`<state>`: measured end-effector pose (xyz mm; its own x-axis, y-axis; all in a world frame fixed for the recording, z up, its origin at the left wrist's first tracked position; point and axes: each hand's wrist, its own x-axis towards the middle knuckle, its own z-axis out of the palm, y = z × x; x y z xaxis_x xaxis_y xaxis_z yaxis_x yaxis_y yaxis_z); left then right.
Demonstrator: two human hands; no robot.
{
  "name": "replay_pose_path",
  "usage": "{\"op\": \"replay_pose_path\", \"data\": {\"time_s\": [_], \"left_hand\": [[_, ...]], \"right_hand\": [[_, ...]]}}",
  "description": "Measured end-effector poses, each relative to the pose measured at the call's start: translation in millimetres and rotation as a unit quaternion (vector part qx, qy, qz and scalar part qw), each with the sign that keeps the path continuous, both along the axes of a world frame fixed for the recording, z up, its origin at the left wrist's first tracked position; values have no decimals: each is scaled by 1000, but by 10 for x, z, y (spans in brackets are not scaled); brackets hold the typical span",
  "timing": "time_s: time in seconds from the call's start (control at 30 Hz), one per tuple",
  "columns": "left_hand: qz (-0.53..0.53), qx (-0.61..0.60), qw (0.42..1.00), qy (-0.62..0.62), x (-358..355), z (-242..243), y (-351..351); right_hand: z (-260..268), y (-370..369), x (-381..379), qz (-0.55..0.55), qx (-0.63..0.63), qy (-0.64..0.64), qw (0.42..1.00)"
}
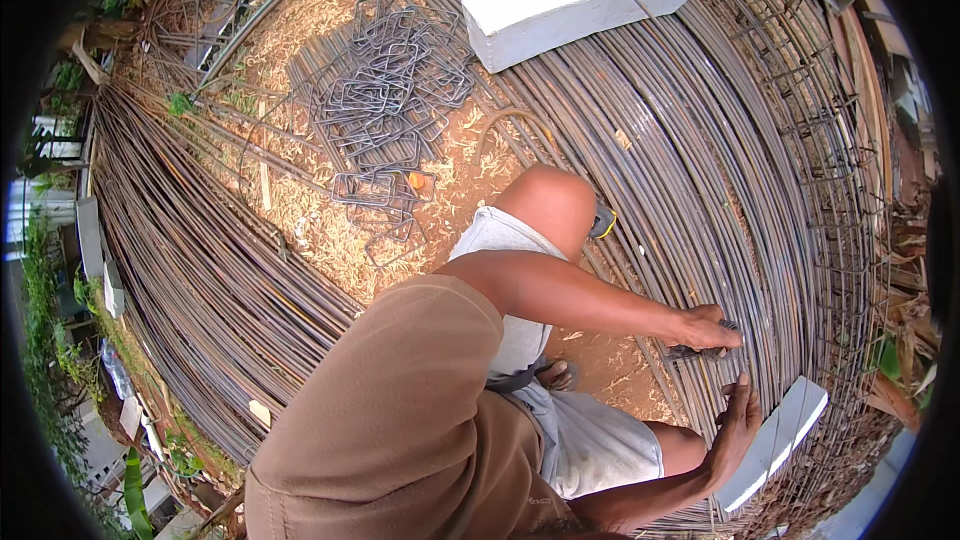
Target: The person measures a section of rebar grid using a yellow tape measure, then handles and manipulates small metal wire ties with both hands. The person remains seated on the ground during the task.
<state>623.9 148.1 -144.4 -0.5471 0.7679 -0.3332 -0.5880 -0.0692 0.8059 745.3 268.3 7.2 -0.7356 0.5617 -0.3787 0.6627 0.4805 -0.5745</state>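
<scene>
My left hand (709, 334) is closed around a dark bundle (691, 353), perhaps of wire, just above a bed of long steel reinforcing bars (660, 165). Part of the bundle shows past the fingers; the rest is hidden in the grip. Below it in the view, my right hand (739, 416) is raised with its fingers apart and nothing visible in it. Beside that hand, a white block (776, 442) lies across the bars. My left knee (551, 199) is bent over the near edge of the bars.
Bent steel stirrups (397, 90) lie heaped on straw-strewn soil. A long white block (577, 11) rests across the bars at the top. A tied rebar cage (832, 127) runs along the right. More bars (217, 255) lie at left. A grey-and-yellow object (603, 223) sits by my left knee.
</scene>
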Motion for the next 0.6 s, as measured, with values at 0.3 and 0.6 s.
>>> {"op": "replay_pose_path", "data": {"time_s": [0.3,0.6], "left_hand": [[25,36,996,74,394,-696,473],[30,11,996,-78,-182,-776,432]], "right_hand": [[469,-1305,-617,105,-105,138,979],[1739,-218,339,-112,156,587,786]]}}
